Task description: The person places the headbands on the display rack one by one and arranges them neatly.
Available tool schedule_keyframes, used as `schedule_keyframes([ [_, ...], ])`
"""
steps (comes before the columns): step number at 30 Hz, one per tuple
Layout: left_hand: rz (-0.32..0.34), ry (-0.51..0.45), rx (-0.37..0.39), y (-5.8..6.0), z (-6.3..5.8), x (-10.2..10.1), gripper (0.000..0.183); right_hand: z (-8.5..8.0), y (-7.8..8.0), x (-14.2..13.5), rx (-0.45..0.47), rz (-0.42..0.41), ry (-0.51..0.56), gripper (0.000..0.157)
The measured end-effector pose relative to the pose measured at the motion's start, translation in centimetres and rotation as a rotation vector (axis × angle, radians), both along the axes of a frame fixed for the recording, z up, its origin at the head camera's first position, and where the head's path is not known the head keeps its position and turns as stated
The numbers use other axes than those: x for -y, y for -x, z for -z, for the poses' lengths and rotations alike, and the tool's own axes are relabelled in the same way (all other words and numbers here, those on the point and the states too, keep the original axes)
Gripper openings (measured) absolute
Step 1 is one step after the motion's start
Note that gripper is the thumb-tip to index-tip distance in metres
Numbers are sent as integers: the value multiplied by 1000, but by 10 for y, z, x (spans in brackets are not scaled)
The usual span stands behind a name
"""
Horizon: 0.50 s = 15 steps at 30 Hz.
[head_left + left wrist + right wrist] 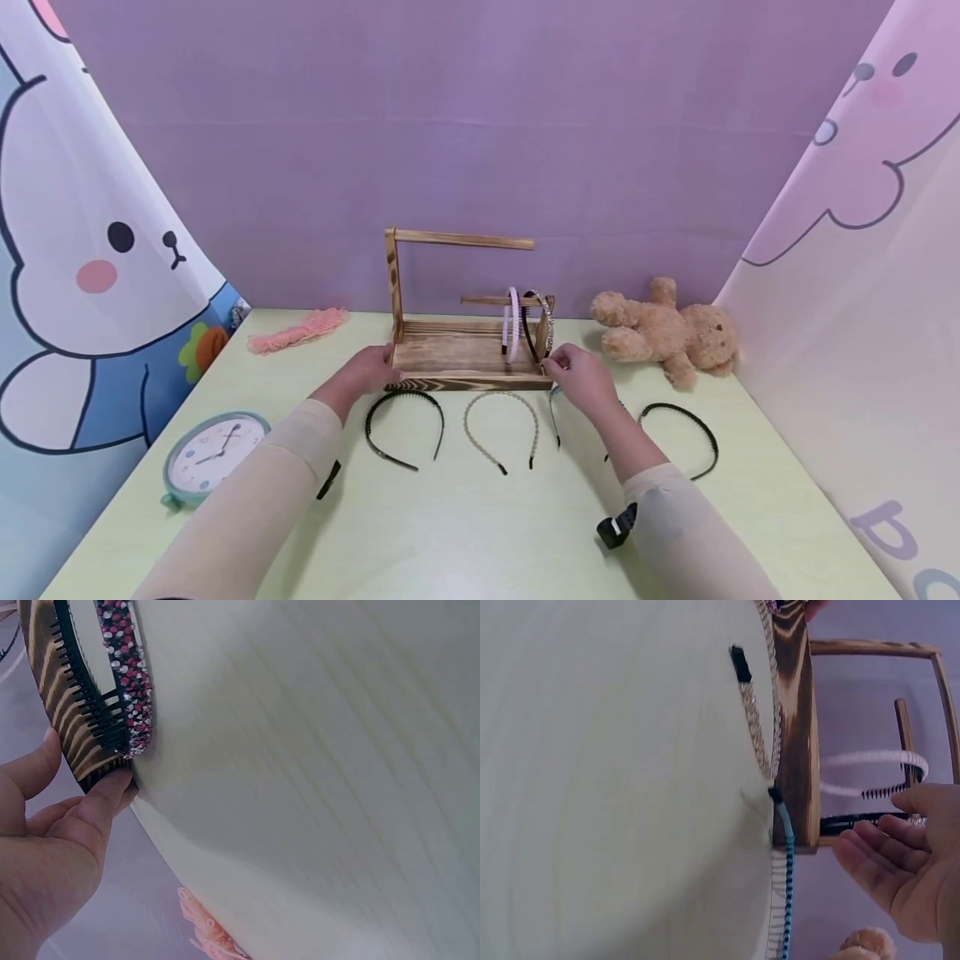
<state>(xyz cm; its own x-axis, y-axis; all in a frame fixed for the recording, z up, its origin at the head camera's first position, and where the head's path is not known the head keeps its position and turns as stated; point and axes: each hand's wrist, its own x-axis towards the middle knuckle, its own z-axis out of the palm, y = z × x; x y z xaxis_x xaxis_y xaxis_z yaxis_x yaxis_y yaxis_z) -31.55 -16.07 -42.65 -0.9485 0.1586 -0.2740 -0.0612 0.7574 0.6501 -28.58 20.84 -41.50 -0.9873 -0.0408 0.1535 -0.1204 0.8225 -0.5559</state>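
My left hand (365,371) grips the left end of a wooden rack (465,384), its thumb and fingers on either side of the base in the left wrist view. At the rack's right end is my right hand (585,379); the right wrist view shows its fingers loosely bent, thumb apart, no held thing visible. From the short lower bar hang a pale pink headband (514,321), a black one (527,333) and a glittery one (550,321). A blue headband (789,877) lies beside the right hand, partly hidden in the head view. The upper bar (465,240) bears no headband.
In front of the rack lie a toothed headband with red and white beads (135,675) and a pale beaded one (468,427). A black headband (712,442) lies to the right. A teddy bear (667,333), pink yarn (298,331) and a clock (217,454) sit around.
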Motion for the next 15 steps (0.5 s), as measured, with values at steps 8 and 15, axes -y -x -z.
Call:
schedule_keyframes([
  [8,-2,-1,-1,0,0,1,73,6,2,-11,242,-50,-107,33],
  [15,7,-3,-2,-2,-1,0,74,14,6,-10,419,-60,-122,50],
])
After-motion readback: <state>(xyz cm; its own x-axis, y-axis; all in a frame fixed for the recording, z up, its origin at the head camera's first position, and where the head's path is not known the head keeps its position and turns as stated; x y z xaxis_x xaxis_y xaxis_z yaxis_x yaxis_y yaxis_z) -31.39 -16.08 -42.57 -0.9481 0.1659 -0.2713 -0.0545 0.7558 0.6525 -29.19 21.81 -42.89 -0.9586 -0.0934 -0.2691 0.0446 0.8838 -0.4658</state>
